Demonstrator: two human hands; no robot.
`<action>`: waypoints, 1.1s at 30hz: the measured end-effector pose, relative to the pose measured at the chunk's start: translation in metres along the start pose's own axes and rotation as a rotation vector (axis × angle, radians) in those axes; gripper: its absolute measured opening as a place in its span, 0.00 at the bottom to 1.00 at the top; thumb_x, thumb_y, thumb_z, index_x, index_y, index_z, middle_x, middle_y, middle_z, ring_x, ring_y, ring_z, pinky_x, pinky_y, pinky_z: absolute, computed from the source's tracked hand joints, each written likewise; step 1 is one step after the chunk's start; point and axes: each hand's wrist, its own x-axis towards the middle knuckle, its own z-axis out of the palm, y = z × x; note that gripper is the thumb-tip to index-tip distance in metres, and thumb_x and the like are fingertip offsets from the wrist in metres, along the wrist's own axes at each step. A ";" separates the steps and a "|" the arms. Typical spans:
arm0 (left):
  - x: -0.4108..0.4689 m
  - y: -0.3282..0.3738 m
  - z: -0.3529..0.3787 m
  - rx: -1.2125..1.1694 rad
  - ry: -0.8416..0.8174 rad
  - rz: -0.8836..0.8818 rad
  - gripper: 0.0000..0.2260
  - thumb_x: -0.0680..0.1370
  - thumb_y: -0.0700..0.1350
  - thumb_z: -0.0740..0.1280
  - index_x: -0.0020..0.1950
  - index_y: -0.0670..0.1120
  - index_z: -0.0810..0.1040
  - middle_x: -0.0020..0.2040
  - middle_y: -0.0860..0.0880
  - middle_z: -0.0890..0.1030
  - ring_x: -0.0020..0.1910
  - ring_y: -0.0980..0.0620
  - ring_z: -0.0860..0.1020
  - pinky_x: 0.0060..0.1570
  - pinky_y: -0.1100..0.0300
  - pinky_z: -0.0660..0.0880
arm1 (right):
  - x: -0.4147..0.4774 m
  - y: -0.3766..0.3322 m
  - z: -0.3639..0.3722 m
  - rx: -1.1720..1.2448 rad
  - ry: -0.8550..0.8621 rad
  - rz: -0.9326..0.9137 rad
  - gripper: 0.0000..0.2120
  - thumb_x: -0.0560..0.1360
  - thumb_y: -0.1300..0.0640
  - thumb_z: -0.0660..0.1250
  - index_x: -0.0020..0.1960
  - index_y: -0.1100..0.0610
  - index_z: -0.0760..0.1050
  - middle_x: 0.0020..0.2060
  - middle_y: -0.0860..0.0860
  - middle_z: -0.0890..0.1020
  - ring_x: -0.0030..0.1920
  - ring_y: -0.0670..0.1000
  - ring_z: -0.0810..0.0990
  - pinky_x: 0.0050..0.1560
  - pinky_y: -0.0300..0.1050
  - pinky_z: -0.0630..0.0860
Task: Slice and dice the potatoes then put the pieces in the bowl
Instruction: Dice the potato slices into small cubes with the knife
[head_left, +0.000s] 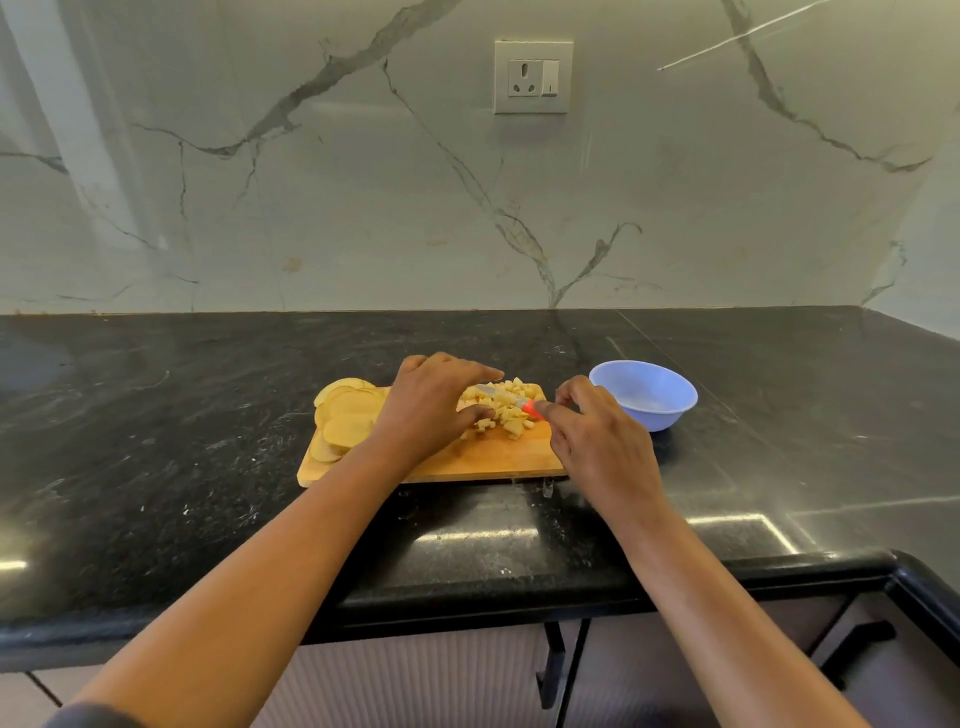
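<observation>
Left hand (431, 405), grip spread, lay over the diced potatoes (506, 413) on the board (467, 462); right hand (597, 441) pinched the knife (511, 400) — its blade, close under that spread grip, could nick it. Bowl (644, 397) stood beside, empty.

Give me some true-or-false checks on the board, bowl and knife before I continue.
1. The blue bowl already holds diced potato. False: it looks empty.
2. Undiced potato slices lie at the left end of the wooden cutting board. True.
3. The knife lies inside the bowl. False: it lies across the diced pieces on the board.
4. The bowl stands to the right of the board. True.
5. The left hand is over the board. True.
</observation>
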 end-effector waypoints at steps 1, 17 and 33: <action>0.004 0.003 0.002 0.023 0.003 0.047 0.20 0.77 0.55 0.66 0.69 0.58 0.71 0.65 0.57 0.76 0.66 0.54 0.71 0.65 0.55 0.62 | 0.000 -0.001 0.000 0.001 0.002 0.005 0.17 0.66 0.66 0.76 0.54 0.55 0.82 0.41 0.51 0.76 0.36 0.49 0.74 0.24 0.38 0.69; 0.022 -0.006 0.009 -0.145 0.111 0.018 0.11 0.78 0.52 0.65 0.59 0.53 0.79 0.48 0.54 0.84 0.47 0.54 0.80 0.60 0.52 0.68 | 0.001 0.005 0.001 0.044 0.032 0.166 0.12 0.70 0.64 0.73 0.53 0.56 0.83 0.39 0.50 0.74 0.34 0.48 0.73 0.25 0.39 0.67; -0.012 -0.012 -0.032 -0.371 0.113 -0.186 0.15 0.79 0.47 0.65 0.66 0.55 0.74 0.59 0.55 0.81 0.62 0.55 0.76 0.71 0.49 0.61 | -0.002 0.006 0.001 0.058 0.049 0.272 0.11 0.71 0.64 0.71 0.53 0.57 0.83 0.40 0.51 0.74 0.34 0.48 0.72 0.27 0.38 0.66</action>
